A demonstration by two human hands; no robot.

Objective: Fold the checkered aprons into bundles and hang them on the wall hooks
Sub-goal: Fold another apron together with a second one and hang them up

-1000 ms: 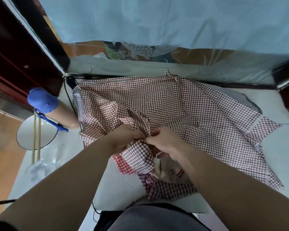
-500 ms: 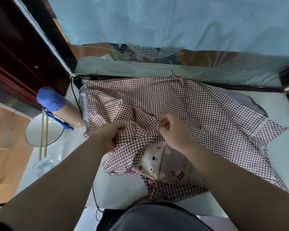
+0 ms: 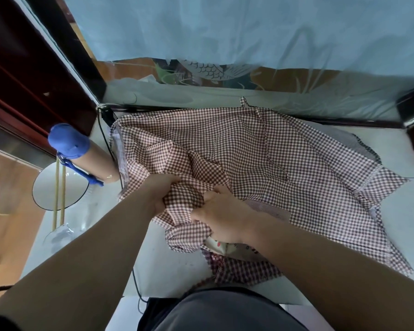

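Firmly, left hand (image 3: 161, 195) and right hand (image 3: 225, 217) clutch bunched checkered apron (image 3: 285, 151) (near the table (image 3: 170, 271) edge).

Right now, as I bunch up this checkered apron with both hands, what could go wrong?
1. The left edge of the checkered apron lies beside the blue-capped tube; pulling with your left hand and right hand could knock it toward the plate and chopsticks.
2. A black cable runs along that edge and might snag.
3. A second apron lies under your right hand and could get bundled in.
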